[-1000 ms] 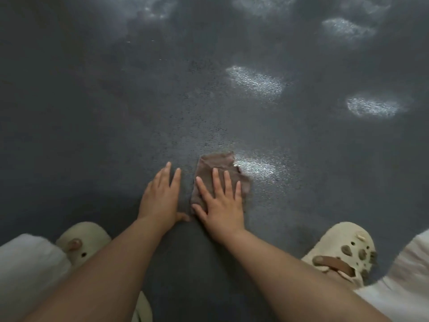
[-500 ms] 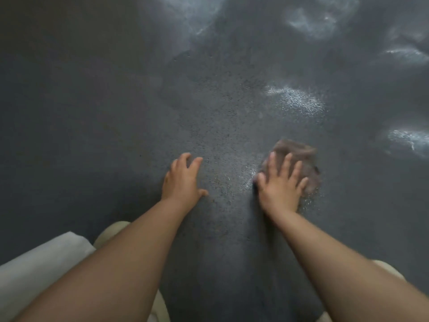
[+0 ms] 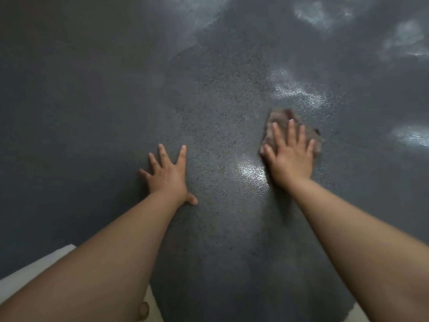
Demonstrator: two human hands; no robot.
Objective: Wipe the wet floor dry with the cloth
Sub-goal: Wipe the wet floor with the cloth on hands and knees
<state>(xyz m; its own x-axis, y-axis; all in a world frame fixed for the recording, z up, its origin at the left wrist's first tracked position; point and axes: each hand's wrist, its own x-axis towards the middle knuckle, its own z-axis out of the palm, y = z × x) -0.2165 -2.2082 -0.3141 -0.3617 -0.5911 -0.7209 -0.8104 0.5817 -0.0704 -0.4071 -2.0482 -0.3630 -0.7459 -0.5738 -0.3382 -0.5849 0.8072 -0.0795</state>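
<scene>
The crumpled brown fabric cloth [image 3: 282,118] lies on the dark speckled floor [image 3: 213,108], right of centre, pinned flat under the right hand [image 3: 291,156], fingers spread, gripping nothing. The left hand [image 3: 168,176] braces open-palmed and empty on the floor. Shiny wet patches [image 3: 299,94] remain beyond and beside the cloth, so I judge much wiping is left. No writing is visible.

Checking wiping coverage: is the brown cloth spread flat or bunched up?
Bunched up: the brown cloth shows crumpled, uneven edges around the fingers of the right hand pressing it to the dark floor.
</scene>
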